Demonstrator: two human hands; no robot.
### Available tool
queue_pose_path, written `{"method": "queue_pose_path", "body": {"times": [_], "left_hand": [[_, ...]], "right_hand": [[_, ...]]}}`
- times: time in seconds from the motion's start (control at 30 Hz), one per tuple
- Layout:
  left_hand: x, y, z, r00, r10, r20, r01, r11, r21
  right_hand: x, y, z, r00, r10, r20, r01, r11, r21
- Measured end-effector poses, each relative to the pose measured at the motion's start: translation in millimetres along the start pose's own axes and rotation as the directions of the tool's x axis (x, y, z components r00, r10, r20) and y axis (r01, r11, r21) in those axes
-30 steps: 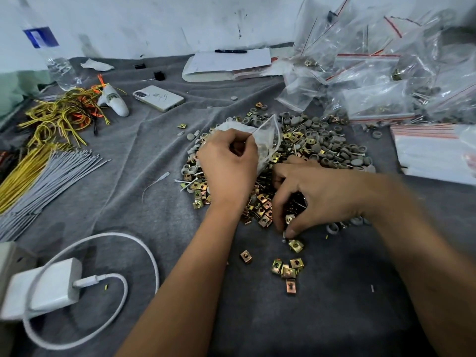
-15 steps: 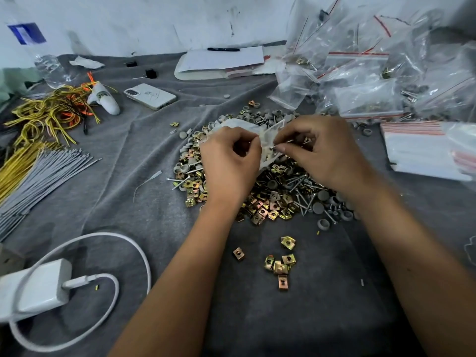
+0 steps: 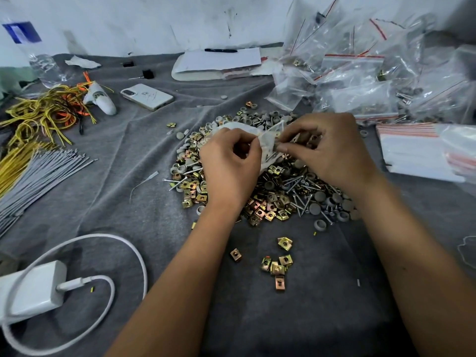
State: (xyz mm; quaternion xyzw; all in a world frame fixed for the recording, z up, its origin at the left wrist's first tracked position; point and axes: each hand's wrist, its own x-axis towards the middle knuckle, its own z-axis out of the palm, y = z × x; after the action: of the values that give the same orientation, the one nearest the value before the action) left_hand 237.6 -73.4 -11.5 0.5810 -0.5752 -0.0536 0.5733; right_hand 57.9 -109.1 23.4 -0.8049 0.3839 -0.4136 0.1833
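Note:
A small clear plastic bag (image 3: 269, 144) is held above a pile of brass clip nuts, screws and grey caps (image 3: 278, 194) on the grey cloth. My left hand (image 3: 229, 163) pinches the bag's left edge between thumb and fingers. My right hand (image 3: 324, 148) pinches the bag's right side at its mouth. Whether the right fingers also hold a small part, I cannot tell. Several loose clip nuts (image 3: 277, 264) lie nearer to me, apart from the pile.
Filled zip bags (image 3: 365, 81) are heaped at the back right, flat empty bags (image 3: 417, 150) on the right. A phone (image 3: 146, 96), a notepad with pen (image 3: 219, 60), yellow wires (image 3: 38, 117), grey ties (image 3: 38, 173) and a white charger with cable (image 3: 33, 289) lie left.
My right hand rose from the pile near the loose nuts and came up to the bag's mouth. My left hand kept hold of the bag.

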Motion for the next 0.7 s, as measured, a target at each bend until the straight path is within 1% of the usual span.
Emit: {"method": "queue_pose_path", "body": {"times": [0.07,0.13,0.27,0.33,0.43,0.5,0.63,0.7], "left_hand": [[0.6,-1.2,0.0,1.000,-0.015,-0.010,0.015,1.000,0.005],[0.9,-1.6,-0.2,0.999,-0.030,-0.026,0.030,1.000,0.004],[0.3,-1.4,-1.2,0.998,-0.050,-0.033,0.050,0.999,-0.015],[0.6,-2.1,-1.6,0.998,-0.054,-0.036,0.053,0.998,-0.016],[1.2,-1.8,-1.9,0.998,-0.063,-0.028,0.063,0.998,-0.031],[1.5,-1.9,-1.7,0.997,-0.071,-0.017,0.070,0.997,-0.035],[1.4,-1.8,-1.4,0.998,-0.069,0.001,0.069,0.997,-0.034],[1.2,-1.1,-1.5,0.998,-0.062,0.017,0.062,0.998,-0.029]], "right_hand": [[-0.8,5.2,-12.1,0.994,0.027,0.104,-0.030,0.999,0.032],[-1.3,12.6,-22.8,0.963,0.089,0.256,-0.083,0.996,-0.036],[-1.0,20.6,-30.7,0.845,0.199,0.496,-0.111,0.973,-0.201],[-1.3,19.8,-28.8,0.798,0.228,0.558,-0.110,0.965,-0.237],[-2.3,17.8,-24.5,0.804,0.224,0.551,-0.061,0.953,-0.298],[-2.3,17.5,-23.0,0.817,0.209,0.537,-0.054,0.956,-0.289],[-1.5,17.9,-26.1,0.858,0.201,0.472,-0.167,0.979,-0.114],[-1.4,16.4,-27.0,0.884,0.194,0.425,-0.217,0.976,0.007]]}}
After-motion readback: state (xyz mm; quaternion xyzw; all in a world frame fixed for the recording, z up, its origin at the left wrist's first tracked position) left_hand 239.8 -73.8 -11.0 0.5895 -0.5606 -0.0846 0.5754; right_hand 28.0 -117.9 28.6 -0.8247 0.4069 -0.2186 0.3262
